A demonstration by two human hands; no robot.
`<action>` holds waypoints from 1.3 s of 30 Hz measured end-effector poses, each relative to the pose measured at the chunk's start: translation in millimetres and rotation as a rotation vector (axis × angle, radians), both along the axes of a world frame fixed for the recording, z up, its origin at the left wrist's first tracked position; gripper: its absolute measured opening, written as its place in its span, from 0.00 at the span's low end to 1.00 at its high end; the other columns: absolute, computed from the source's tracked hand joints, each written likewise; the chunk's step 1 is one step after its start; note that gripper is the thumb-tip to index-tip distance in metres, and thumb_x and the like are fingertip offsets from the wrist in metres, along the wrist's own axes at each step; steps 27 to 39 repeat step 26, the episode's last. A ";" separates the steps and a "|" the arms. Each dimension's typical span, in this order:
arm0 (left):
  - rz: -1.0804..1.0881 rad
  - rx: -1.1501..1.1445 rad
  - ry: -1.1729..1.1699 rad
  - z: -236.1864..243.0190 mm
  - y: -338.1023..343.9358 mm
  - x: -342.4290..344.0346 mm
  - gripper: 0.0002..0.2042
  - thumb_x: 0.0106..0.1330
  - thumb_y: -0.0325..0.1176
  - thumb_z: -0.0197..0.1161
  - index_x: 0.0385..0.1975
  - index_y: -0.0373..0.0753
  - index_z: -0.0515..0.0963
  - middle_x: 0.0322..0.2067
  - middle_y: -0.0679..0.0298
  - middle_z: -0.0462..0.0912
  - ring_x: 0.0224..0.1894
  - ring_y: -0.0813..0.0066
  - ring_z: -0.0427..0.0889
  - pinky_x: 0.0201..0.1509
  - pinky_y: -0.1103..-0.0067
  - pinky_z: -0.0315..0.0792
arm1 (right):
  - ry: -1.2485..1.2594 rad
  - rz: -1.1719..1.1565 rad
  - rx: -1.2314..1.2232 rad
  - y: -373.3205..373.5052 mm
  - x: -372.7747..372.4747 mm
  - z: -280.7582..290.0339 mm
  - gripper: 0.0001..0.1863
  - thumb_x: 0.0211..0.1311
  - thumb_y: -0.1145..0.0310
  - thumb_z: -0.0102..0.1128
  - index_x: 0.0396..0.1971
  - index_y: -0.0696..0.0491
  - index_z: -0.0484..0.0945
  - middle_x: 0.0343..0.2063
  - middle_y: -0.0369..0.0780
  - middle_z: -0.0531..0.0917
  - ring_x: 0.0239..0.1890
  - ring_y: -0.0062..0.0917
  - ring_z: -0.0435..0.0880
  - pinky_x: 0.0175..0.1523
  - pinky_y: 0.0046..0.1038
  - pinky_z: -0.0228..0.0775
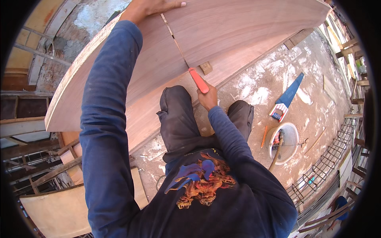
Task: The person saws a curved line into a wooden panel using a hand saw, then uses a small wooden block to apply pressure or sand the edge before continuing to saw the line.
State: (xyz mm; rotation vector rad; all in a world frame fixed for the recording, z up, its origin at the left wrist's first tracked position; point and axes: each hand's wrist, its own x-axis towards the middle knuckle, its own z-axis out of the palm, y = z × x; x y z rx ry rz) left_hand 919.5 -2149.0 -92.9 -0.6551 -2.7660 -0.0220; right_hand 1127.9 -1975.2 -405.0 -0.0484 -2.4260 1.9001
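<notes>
A large reddish plywood sheet lies before my knees. My left hand rests on its far part, fingers stretched out, close to the top of a narrow slit cut in the wood. My right hand is closed round the orange-red handle of a handsaw. The thin saw blade stands at the near end of the slit; how deep it reaches is hidden. A small wooden block sits just right of the blade, on a second board beneath the sheet.
On the dusty floor to the right lies another handsaw with a blue blade. Nearer stands a white bucket holding tools, a hammer-like handle among them, with an orange stick beside it. A steel rebar cage runs along the right. Timber scraps crowd the left.
</notes>
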 end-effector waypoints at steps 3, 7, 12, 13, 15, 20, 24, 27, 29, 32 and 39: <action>-0.070 0.017 -0.035 4.3 -1.9 -6.0 0.41 0.54 0.66 0.65 0.43 0.24 0.78 0.37 0.35 0.81 0.43 0.39 0.81 0.49 0.59 0.75 | -0.137 0.040 0.050 60.1 100.2 18.0 0.20 0.55 0.79 0.60 0.51 0.60 0.80 0.37 0.51 0.86 0.41 0.33 0.88 0.47 0.29 0.75; -0.015 0.006 -0.076 -5.2 -8.8 -2.6 0.42 0.54 0.67 0.65 0.42 0.23 0.77 0.39 0.33 0.80 0.45 0.38 0.80 0.50 0.59 0.74 | -0.059 0.057 0.033 94.1 155.9 43.6 0.21 0.58 0.81 0.58 0.54 0.60 0.79 0.42 0.46 0.87 0.45 0.27 0.87 0.50 0.26 0.75; 0.039 0.008 -0.029 -4.8 3.1 11.8 0.44 0.53 0.67 0.66 0.45 0.21 0.75 0.41 0.32 0.80 0.47 0.38 0.80 0.53 0.59 0.74 | -0.002 -0.028 0.109 -8.6 -16.5 5.9 0.16 0.53 0.73 0.63 0.43 0.59 0.82 0.32 0.55 0.84 0.35 0.48 0.85 0.42 0.35 0.75; 0.038 0.021 -0.010 -2.2 3.9 15.0 0.44 0.52 0.67 0.66 0.45 0.21 0.75 0.41 0.32 0.79 0.47 0.38 0.80 0.53 0.60 0.74 | 0.000 -0.009 0.100 -11.2 -26.8 7.0 0.15 0.53 0.73 0.63 0.42 0.59 0.82 0.32 0.55 0.84 0.35 0.48 0.85 0.42 0.36 0.75; 0.019 0.029 -0.007 -0.5 7.3 18.8 0.45 0.52 0.67 0.66 0.46 0.20 0.74 0.42 0.32 0.79 0.47 0.37 0.80 0.53 0.60 0.75 | -0.041 -0.003 0.075 -7.5 -12.0 6.4 0.14 0.53 0.74 0.62 0.41 0.59 0.82 0.31 0.54 0.84 0.35 0.47 0.85 0.42 0.36 0.75; 0.031 -0.020 -0.098 2.9 2.3 2.3 0.46 0.54 0.67 0.66 0.52 0.21 0.71 0.42 0.31 0.79 0.47 0.37 0.80 0.53 0.60 0.75 | 0.051 0.024 -0.012 88.2 141.4 44.0 0.26 0.50 0.80 0.59 0.54 0.60 0.79 0.34 0.55 0.84 0.38 0.35 0.89 0.43 0.29 0.77; 0.099 -0.051 -0.106 -6.0 -3.3 11.8 0.44 0.52 0.65 0.67 0.58 0.30 0.72 0.47 0.38 0.80 0.51 0.42 0.81 0.56 0.61 0.75 | -0.117 0.067 0.067 86.6 127.1 43.2 0.17 0.58 0.76 0.59 0.49 0.56 0.82 0.32 0.51 0.86 0.38 0.28 0.88 0.44 0.29 0.76; 0.024 0.013 0.006 23.7 43.5 -15.2 0.44 0.52 0.65 0.68 0.59 0.32 0.73 0.49 0.40 0.81 0.52 0.44 0.81 0.57 0.62 0.75 | -0.121 0.058 0.165 42.0 47.0 26.7 0.21 0.54 0.76 0.59 0.50 0.54 0.82 0.34 0.53 0.85 0.38 0.38 0.87 0.44 0.32 0.76; 0.024 0.013 0.006 23.7 43.5 -15.2 0.44 0.52 0.65 0.68 0.59 0.32 0.73 0.49 0.40 0.81 0.52 0.44 0.81 0.57 0.62 0.75 | -0.121 0.058 0.165 42.0 47.0 26.7 0.21 0.54 0.76 0.59 0.50 0.54 0.82 0.34 0.53 0.85 0.38 0.38 0.87 0.44 0.32 0.76; 0.024 0.013 0.006 23.7 43.5 -15.2 0.44 0.52 0.65 0.68 0.59 0.32 0.73 0.49 0.40 0.81 0.52 0.44 0.81 0.57 0.62 0.75 | -0.121 0.058 0.165 42.0 47.0 26.7 0.21 0.54 0.76 0.59 0.50 0.54 0.82 0.34 0.53 0.85 0.38 0.38 0.87 0.44 0.32 0.76; 0.024 0.013 0.006 23.7 43.5 -15.2 0.44 0.52 0.65 0.68 0.59 0.32 0.73 0.49 0.40 0.81 0.52 0.44 0.81 0.57 0.62 0.75 | -0.121 0.058 0.165 42.0 47.0 26.7 0.21 0.54 0.76 0.59 0.50 0.54 0.82 0.34 0.53 0.85 0.38 0.38 0.87 0.44 0.32 0.76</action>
